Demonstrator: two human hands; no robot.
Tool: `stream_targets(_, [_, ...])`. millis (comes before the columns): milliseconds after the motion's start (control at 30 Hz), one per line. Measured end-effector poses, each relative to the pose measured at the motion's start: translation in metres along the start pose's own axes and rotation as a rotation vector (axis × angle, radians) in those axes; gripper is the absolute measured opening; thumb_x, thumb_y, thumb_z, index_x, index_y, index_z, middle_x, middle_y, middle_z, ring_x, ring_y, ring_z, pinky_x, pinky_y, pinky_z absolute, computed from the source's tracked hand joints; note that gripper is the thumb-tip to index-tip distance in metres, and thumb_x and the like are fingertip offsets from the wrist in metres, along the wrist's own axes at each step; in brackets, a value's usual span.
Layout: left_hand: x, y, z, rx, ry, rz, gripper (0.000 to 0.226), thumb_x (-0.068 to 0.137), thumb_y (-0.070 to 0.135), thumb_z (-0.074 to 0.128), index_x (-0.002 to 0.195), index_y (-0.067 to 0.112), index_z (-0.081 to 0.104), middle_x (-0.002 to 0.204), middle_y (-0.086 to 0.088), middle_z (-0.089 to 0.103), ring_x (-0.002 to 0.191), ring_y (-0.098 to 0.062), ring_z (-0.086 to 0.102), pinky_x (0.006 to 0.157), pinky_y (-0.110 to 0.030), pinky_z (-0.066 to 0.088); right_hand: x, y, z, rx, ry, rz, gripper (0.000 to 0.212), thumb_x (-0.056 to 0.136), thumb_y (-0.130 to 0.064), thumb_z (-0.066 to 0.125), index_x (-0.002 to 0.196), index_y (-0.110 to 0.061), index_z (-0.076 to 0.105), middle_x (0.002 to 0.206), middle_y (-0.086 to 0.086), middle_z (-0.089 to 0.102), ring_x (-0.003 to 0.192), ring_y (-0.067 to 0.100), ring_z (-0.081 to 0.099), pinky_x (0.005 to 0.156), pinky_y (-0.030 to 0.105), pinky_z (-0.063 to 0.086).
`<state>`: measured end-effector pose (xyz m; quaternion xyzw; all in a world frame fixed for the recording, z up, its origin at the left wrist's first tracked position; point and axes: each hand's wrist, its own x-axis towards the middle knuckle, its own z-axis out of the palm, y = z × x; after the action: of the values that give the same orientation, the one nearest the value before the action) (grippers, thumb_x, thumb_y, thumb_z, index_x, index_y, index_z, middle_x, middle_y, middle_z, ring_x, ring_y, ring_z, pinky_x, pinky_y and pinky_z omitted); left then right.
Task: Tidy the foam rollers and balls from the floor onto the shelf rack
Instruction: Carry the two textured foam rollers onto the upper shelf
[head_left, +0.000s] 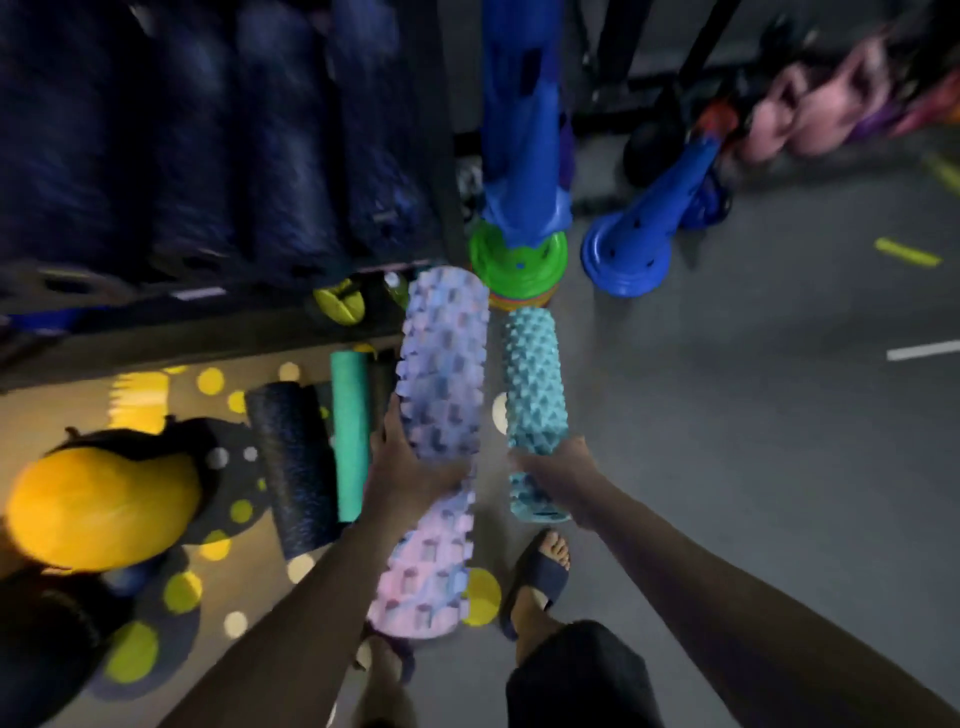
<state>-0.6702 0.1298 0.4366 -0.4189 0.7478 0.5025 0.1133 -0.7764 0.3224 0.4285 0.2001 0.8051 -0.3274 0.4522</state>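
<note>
We hold one roller in each hand, both clear of the grey floor (727, 415). Our left hand (400, 467) wraps its fingers round the long lilac-and-blue knobbed foam roller (441, 364) at mid-length, probably for balance. Our right hand (558, 475) clasps the shorter teal spiked foam roller (535, 379) towards its near end. Both rollers point far, just right of the black shelf rack (208, 332), seemingly lined up to slot in.

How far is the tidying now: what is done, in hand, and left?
Done: dark blue rollers lie in a row on the rack. In hand: the left hand grips a purple-pink knobbly roller, the right hand a teal knobbly roller. Left: shelving both; whether the black roller and yellow ball below are stored is unclear.
</note>
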Motion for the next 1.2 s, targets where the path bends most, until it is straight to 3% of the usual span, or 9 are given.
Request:
stream_targets(133, [-0.048,0.047,-0.114,-0.125,0.076,0.083,0.095,0.047,0.042,0.089,0.129,0.036,0.043,0.117,0.005,0.062,0.097,-0.01,0.065,0.079,-0.023,0.053,-0.087,-0.081,0.011,-0.169,0.071,-0.268,0.091,0.036,-0.064,0.079,0.11,-0.013,0.062,0.105,0.009,0.068,0.088,0.024,0.073,0.068,0.038,0.063])
stream_targets(267, [-0.078,0.035,-0.221,-0.115,0.175,0.215,0.118,0.044,0.055,0.08,0.15,0.022,0.038,0.137,-0.007,0.056,0.122,-0.026,0.058,0.091,-0.037,0.05,-0.148,-0.145,0.074,-0.178,0.073,-0.441,0.097,0.039,-0.07,0.082,0.117,-0.014,0.064,0.109,0.007,0.072,0.093,0.023,0.072,0.076,0.041,0.064])
stream_targets(400, [-0.096,0.012,-0.325,-0.074,0.286,0.298,0.119,0.048,0.055,0.08,0.154,0.036,0.028,0.138,-0.005,0.057,0.125,-0.032,0.057,0.099,-0.05,0.052,-0.192,-0.198,0.141,-0.195,0.112,-0.605,0.106,0.035,-0.074,0.078,0.122,-0.015,0.06,0.114,-0.002,0.071,0.106,0.019,0.071,0.087,0.037,0.061])
stream_targets(500, [-0.112,-0.01,-0.382,0.033,0.346,0.32,0.133,0.044,0.064,0.071,0.16,0.031,0.015,0.146,-0.014,0.043,0.132,-0.039,0.049,0.098,-0.051,0.05,-0.267,-0.222,0.165,-0.218,0.15,-0.66,0.093,0.038,-0.064,0.069,0.115,-0.013,0.06,0.106,0.001,0.067,0.098,0.019,0.066,0.081,0.033,0.054])
stream_targets(667, [-0.132,-0.052,-0.432,0.054,0.494,0.345,0.133,0.047,0.055,0.073,0.161,0.024,0.012,0.141,-0.015,0.042,0.132,-0.034,0.042,0.103,-0.05,0.047,-0.312,-0.236,0.154,-0.419,0.296,-0.937,0.087,0.059,-0.048,0.079,0.133,-0.013,0.048,0.122,0.007,0.054,0.108,0.026,0.059,0.087,0.043,0.055])
stream_targets(833, [-0.111,-0.007,-0.461,0.196,0.632,0.459,0.133,0.059,0.039,0.094,0.161,0.014,0.012,0.143,-0.018,0.038,0.131,-0.04,0.045,0.094,-0.05,0.051,-0.339,-0.295,0.131,-0.419,0.321,-1.056,0.089,0.073,-0.039,0.081,0.147,-0.017,0.037,0.137,0.004,0.044,0.124,0.026,0.052,0.101,0.047,0.048])
stream_targets(1033, [-0.095,0.094,-0.491,0.326,0.789,0.514,0.131,0.061,0.053,0.086,0.161,0.024,0.007,0.142,-0.014,0.038,0.126,-0.04,0.046,0.094,-0.052,0.051,-0.335,-0.376,0.093,-0.259,0.303,-1.125,0.079,0.058,-0.052,0.072,0.128,-0.022,0.053,0.122,-0.004,0.057,0.11,0.014,0.059,0.09,0.043,0.055])
stream_targets(1133, [-0.088,0.148,-0.5,0.324,0.811,0.529,0.133,0.06,0.054,0.086,0.162,0.028,0.005,0.138,-0.01,0.039,0.124,-0.038,0.048,0.09,-0.049,0.052,-0.339,-0.414,0.068,-0.113,0.243,-1.134,0.028,0.071,-0.02,0.076,0.094,-0.026,0.062,0.089,-0.004,0.069,0.074,0.002,0.068,0.058,0.019,0.056])
stream_targets(1200, [-0.078,0.186,-0.502,0.33,0.792,0.514,0.132,0.06,0.055,0.085,0.161,0.032,0.003,0.137,-0.008,0.039,0.123,-0.036,0.05,0.09,-0.048,0.052,-0.332,-0.436,0.052,-0.049,0.211,-1.152,0.029,0.077,-0.007,0.075,0.101,-0.016,0.062,0.087,0.001,0.068,0.072,0.006,0.069,0.05,0.012,0.049])
